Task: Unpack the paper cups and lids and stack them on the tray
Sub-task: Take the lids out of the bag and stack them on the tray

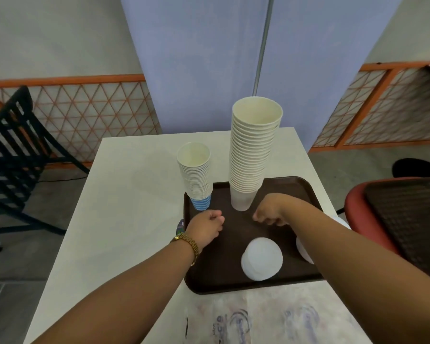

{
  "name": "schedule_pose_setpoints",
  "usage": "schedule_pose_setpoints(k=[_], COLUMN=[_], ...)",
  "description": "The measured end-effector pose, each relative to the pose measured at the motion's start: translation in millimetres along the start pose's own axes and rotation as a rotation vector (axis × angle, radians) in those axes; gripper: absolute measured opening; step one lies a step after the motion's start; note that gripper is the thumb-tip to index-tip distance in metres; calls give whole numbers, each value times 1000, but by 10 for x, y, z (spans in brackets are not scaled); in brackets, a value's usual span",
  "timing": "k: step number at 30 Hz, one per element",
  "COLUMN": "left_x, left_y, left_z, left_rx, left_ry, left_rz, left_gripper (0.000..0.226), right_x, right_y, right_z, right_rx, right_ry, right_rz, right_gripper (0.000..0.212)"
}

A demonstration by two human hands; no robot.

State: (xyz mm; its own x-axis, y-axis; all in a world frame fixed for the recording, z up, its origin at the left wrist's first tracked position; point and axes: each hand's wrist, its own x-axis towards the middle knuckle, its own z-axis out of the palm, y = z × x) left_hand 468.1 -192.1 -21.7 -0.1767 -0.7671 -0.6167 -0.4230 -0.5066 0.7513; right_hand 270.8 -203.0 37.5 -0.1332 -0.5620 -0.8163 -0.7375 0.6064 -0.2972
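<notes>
A dark brown tray (pixel 305 192) lies on the white table. A tall stack of large cream paper cups (pixel 252 150) stands at its far middle. A shorter stack of small cups with a blue-striped bottom cup (pixel 196 175) stands at the tray's far left corner. A white stack of lids (pixel 262 259) sits near the tray's front, and another lid stack (pixel 302 249) shows behind my right forearm. My left hand (pixel 206 225) and my right hand (pixel 271 212) hover over the tray in front of the cups, fingers curled, with nothing visible in them.
Clear printed plastic packaging (pixel 271 321) lies on the table in front of the tray. A red chair (pixel 372 212) stands close on the right, a black chair (pixel 13 145) at the left. A blue partition (pixel 209 58) rises behind the table.
</notes>
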Motion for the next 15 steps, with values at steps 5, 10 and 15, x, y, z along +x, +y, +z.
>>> schedule_pose_setpoints(k=[5,10,15], left_x=[147,360,466], left_y=[282,394,529], left_z=[215,357,401], left_rx=[2,-32,-52], left_ry=[-94,-122,-69], left_rz=[36,64,92], left_gripper=[79,94,77], right_x=[189,373,435], right_y=[225,214,147], right_z=[-28,54,-29], right_rx=[538,834,879], right_ry=[178,126,131], right_rz=[-68,-328,-352], right_gripper=[58,70,65])
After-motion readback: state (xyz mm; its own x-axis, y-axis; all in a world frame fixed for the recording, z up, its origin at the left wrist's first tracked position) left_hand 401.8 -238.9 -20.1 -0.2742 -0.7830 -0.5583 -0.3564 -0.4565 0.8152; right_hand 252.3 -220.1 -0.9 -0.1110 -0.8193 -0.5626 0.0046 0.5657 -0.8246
